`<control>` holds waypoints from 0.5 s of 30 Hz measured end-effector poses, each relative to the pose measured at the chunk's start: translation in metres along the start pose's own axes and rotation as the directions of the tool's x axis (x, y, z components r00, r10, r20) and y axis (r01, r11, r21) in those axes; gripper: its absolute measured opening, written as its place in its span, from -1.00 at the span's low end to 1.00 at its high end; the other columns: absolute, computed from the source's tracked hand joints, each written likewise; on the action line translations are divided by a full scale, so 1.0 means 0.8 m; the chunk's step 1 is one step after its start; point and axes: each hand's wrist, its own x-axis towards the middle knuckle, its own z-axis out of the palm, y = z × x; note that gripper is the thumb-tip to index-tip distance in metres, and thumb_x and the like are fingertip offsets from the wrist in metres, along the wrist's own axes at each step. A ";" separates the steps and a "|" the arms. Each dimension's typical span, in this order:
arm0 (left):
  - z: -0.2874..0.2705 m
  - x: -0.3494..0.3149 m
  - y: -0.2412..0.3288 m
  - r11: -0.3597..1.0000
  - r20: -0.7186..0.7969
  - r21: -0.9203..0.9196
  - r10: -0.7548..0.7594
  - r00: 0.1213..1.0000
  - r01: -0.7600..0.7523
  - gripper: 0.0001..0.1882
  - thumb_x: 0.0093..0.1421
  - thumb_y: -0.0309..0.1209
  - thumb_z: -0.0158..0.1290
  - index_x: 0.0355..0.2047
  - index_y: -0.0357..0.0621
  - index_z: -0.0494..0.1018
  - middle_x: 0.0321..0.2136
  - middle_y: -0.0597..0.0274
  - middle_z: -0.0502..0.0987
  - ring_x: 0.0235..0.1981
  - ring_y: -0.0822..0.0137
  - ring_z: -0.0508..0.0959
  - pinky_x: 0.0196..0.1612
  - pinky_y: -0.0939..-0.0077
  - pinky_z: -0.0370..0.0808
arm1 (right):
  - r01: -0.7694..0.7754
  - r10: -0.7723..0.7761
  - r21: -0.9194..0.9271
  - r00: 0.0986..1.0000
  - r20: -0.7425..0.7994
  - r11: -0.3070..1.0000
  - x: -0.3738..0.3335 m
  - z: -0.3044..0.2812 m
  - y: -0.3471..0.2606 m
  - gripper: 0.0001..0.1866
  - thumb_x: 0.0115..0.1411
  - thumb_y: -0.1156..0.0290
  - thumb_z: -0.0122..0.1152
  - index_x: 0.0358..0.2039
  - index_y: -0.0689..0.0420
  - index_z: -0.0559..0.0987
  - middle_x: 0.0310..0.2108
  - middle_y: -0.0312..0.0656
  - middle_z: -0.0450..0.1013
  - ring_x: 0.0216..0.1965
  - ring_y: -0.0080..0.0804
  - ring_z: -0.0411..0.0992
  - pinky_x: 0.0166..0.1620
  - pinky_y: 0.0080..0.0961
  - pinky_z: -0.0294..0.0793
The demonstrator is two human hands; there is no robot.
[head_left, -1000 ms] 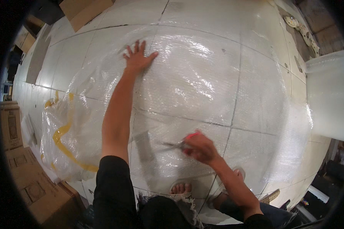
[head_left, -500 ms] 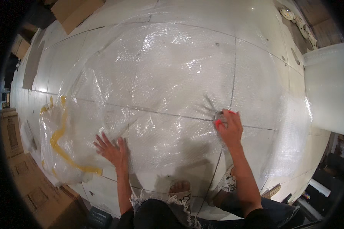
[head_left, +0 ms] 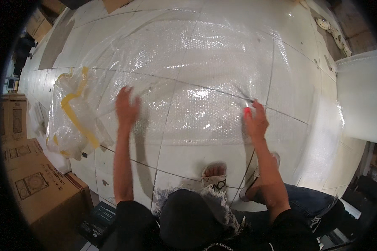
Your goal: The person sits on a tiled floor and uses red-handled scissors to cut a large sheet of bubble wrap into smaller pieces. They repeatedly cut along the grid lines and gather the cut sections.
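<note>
Scissors [head_left: 247,112] are gripped over bubble wrap [head_left: 209,119] by the right hand [head_left: 257,122], the left hand [head_left: 127,108] loosely spread, while cartons [head_left: 48,194], contents hidden, are stacked at eight o'clock.

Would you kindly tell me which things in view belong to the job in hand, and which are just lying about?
In use:
- bubble wrap spread beneath the hands
- red-handled scissors in the right hand

Apparently lying about:
- cardboard boxes, left
- black box, lower left
- pale roll, right; any link to the bubble wrap is unclear

Head-worn fisheye, facing down, toward floor [head_left: 182,161]
</note>
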 end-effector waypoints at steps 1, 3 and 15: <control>0.008 0.009 0.061 0.989 0.072 0.045 0.141 0.987 -0.144 -0.33 0.16 -0.09 0.07 0.24 -0.04 0.21 0.30 0.04 0.11 0.34 0.02 0.05 0.33 -0.02 -0.06 | -0.039 0.036 -0.066 0.998 -0.045 0.997 0.000 -0.013 0.028 -0.49 0.11 0.29 0.22 0.09 0.12 0.43 -0.07 -0.05 0.47 0.00 -0.12 0.42 0.01 -0.27 0.42; 0.025 0.010 0.084 0.977 0.165 0.108 0.163 0.973 -0.182 -0.17 0.17 0.13 -0.05 0.33 0.00 0.04 0.34 -0.02 -0.01 0.38 -0.04 -0.11 0.33 -0.14 -0.22 | -0.140 0.140 -0.099 0.990 -0.011 0.985 -0.008 -0.029 0.059 -0.47 0.12 0.30 0.21 0.11 0.15 0.41 -0.06 -0.05 0.46 -0.03 -0.14 0.42 0.01 -0.29 0.41; 0.092 0.136 0.077 0.995 0.164 0.097 -0.021 0.986 0.005 -0.48 0.23 -0.05 -0.04 0.03 -0.18 0.40 0.13 -0.08 0.34 0.16 -0.04 0.31 0.20 0.09 0.24 | 0.016 -0.027 0.239 0.999 0.043 0.971 0.023 0.012 -0.019 -0.52 0.11 0.34 0.27 0.06 0.14 0.47 -0.06 -0.09 0.47 -0.05 -0.18 0.45 0.02 -0.36 0.41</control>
